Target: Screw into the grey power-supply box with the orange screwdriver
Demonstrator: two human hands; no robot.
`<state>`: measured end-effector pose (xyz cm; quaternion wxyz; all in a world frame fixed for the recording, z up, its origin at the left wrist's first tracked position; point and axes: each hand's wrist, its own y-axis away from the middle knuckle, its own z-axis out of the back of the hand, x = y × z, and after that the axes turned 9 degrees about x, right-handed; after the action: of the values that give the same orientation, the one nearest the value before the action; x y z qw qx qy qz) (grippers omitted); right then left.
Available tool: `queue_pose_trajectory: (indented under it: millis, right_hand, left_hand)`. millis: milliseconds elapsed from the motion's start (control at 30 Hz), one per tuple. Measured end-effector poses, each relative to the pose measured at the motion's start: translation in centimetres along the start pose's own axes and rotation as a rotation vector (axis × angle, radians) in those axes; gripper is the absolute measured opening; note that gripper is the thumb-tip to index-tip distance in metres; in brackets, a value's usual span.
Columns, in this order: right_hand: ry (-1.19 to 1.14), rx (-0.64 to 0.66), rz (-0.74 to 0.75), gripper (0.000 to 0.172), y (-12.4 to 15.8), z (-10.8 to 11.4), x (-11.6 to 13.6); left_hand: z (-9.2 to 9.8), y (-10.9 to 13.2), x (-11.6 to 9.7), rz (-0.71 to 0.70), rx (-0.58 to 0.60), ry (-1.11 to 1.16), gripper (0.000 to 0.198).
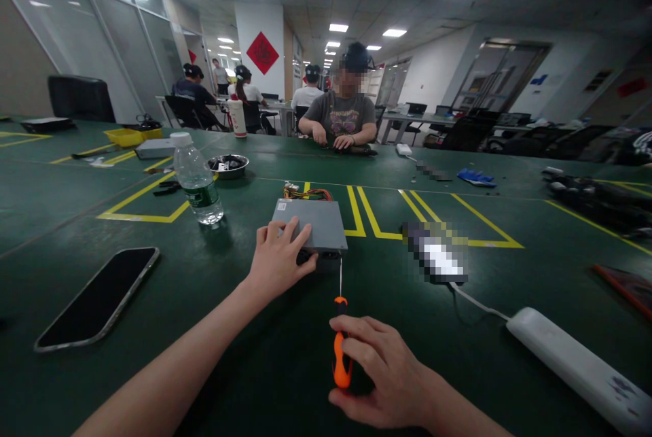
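A grey metal computer power supply [322, 223] lies on the green table, its bundle of coloured cables [310, 194] at the far side. My left hand [281, 252] rests on its left part, fingers spread over the top and thumb against the near face. In my right hand [379, 365] is a screwdriver [341, 355] with an orange and black handle, gripped between thumb and fingers. Its thin shaft points away from me, and the tip reaches the near right corner of the power supply. Whether the tip sits in a screw is too small to tell.
Left of the power supply stand a water bottle [196, 182] and a metal bowl [229, 166] of dark small parts. A phone [99, 298] lies nearer left. On the right are a white power strip [575, 362] and blue gloves [475, 177]. Across the table a person [342, 114] works.
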<state>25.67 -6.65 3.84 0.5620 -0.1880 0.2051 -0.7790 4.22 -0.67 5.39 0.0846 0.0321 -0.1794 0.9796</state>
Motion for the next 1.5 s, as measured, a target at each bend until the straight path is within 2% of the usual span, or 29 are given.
queue_pose_trajectory:
  millis: [133, 333, 433, 567, 700, 767, 867, 1000, 1200, 1400, 1500]
  right_hand:
    - [0.044, 0.08, 0.029, 0.03, -0.44, 0.22, 0.14]
    - [0.034, -0.031, 0.01, 0.026, -0.18, -0.31, 0.12]
    - [0.015, 0.016, -0.003, 0.03, -0.2, -0.09, 0.13]
    - [0.041, 0.089, 0.032, 0.027, -0.42, 0.23, 0.11]
    - [0.045, -0.008, 0.03, 0.02, -0.1, -0.23, 0.06]
    - [0.028, -0.034, 0.003, 0.022, 0.11, -0.39, 0.06]
    - [0.002, 0.009, -0.022, 0.029, 0.09, -0.23, 0.12]
    - [0.046, 0.076, 0.039, 0.027, -0.34, 0.09, 0.13]
    - [0.021, -0.049, 0.012, 0.027, 0.01, -0.31, -0.05]
    - [0.025, 0.07, 0.043, 0.03, -0.15, 0.09, 0.11]
    - [0.046, 0.047, 0.059, 0.026, -0.46, 0.06, 0.12]
  left_hand:
    - [0.08, -0.01, 0.0, 0.0, 0.002, 0.012, 0.048]
    - [0.02, 0.02, 0.0, 0.0, 0.002, 0.009, 0.048]
    - [-0.02, 0.0, 0.03, -0.001, 0.005, 0.012, 0.047]
    - [-0.04, -0.02, 0.05, -0.005, 0.008, 0.01, 0.048]
    - [-0.05, 0.01, 0.03, 0.002, 0.011, 0.005, 0.048]
    - [-0.04, 0.02, 0.02, 0.0, 0.01, 0.004, 0.048]
    - [-0.01, 0.01, 0.02, 0.0, 0.006, 0.009, 0.048]
    - [-0.01, -0.03, 0.05, 0.003, 0.001, 0.039, 0.047]
    - [-0.09, -0.03, 0.07, -0.002, 0.0, 0.005, 0.048]
    - [-0.04, 0.0, 0.01, 0.004, 0.002, 0.021, 0.048]
    - [-0.02, 0.0, 0.01, 0.005, 0.005, 0.021, 0.048]
